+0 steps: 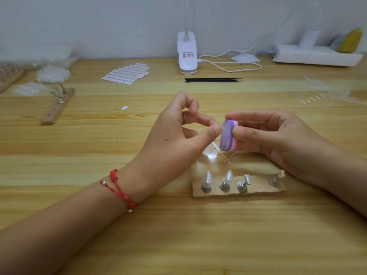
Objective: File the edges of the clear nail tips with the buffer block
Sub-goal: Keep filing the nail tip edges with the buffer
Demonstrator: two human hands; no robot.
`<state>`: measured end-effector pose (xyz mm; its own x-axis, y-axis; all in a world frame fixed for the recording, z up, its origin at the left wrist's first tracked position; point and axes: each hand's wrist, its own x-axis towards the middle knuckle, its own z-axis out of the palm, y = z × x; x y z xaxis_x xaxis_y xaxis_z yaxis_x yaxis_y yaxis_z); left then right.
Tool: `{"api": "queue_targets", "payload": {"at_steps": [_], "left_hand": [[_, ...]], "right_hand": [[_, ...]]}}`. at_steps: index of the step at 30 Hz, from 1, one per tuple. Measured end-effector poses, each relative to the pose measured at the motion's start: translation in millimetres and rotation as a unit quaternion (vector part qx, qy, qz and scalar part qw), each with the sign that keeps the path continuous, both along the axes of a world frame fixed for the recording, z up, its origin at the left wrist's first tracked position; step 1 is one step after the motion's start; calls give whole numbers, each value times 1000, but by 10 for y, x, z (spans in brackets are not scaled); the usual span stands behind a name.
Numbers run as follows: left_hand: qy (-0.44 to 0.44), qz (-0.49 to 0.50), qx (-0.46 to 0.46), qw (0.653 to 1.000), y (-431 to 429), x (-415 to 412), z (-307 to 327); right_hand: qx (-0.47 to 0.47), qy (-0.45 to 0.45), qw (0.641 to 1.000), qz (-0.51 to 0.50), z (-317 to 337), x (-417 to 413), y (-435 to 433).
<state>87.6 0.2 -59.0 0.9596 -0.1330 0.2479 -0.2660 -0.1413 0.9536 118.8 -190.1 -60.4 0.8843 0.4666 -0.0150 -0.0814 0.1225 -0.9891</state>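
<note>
Purple-faced, the buffer block (pixel 228 135) is gripped between thumb and fingers of the right hand (pixel 278 133), just above the far edge of the wooden holder (pixel 256 188). A clear nail tip (pixel 222 128), barely visible, seems to be pinched by the left hand (pixel 178 132) against the block's face. Filing is judged under way. Short, light strokes are called for next, and the mounted tips (pixel 228 176) on the holder remain.

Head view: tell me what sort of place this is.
Probably a nail-art workbench, home or small shop: a wooden table with clear nail tips standing on a wooden stand, a sheet of oval stickers, a clip lamp, and a buffer block in the right hand.
</note>
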Motion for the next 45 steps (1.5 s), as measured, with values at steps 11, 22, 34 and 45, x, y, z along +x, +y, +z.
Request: {"api": "queue_targets", "payload": {"at_steps": [11,22,34,45], "left_hand": [[12,8,11,1000,-19,-5,24],[18,-1,14,1000,-14,-12,27],[8,-6,42,999,-21,-19,47],[21,-12,23,999,0,3,38]], "right_hand": [[-7,-7,1000,-1,-5,-2,-4],[18,-4,1000,-16,-22,19,-11],[1,-20,999,-25,-32,14,-1],[17,-14,999,-30,-33,16,0]]}}
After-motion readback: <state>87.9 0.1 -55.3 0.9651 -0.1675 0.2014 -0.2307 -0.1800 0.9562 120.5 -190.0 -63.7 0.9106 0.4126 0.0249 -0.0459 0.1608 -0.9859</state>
